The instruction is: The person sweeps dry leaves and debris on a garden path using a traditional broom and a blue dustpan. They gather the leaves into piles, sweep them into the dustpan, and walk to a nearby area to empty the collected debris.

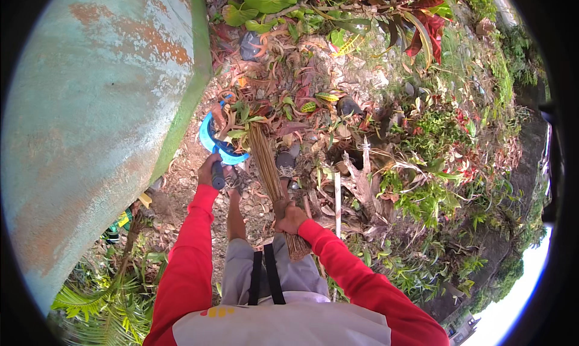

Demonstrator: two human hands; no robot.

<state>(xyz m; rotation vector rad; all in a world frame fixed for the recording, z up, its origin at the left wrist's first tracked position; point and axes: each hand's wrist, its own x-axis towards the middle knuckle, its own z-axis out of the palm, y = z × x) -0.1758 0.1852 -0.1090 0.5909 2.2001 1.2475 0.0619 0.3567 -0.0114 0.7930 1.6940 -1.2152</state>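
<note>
My left hand (pixel 209 168) is closed around the dark handle (pixel 218 176) of a blue plastic dustpan (pixel 209 135). Dry leaves and some green ones lie in and over the pan's mouth. In my right hand (pixel 291 217) is a stick broom (pixel 266 165), a bundle of thin brown ribs gripped near its butt end. The broom slants up and to the left, its tips reaching the leaf litter (pixel 289 106) just right of the dustpan. My fingers partly hide the broom's binding.
A weathered green-painted wall (pixel 113 97) rises close on the left. Right of my feet stand a jagged tree stump (pixel 364 183) and a thin white pipe (pixel 337 205). Red and green croton leaves (pixel 425 29) hang at the top. Pebbles and stones cover the ground.
</note>
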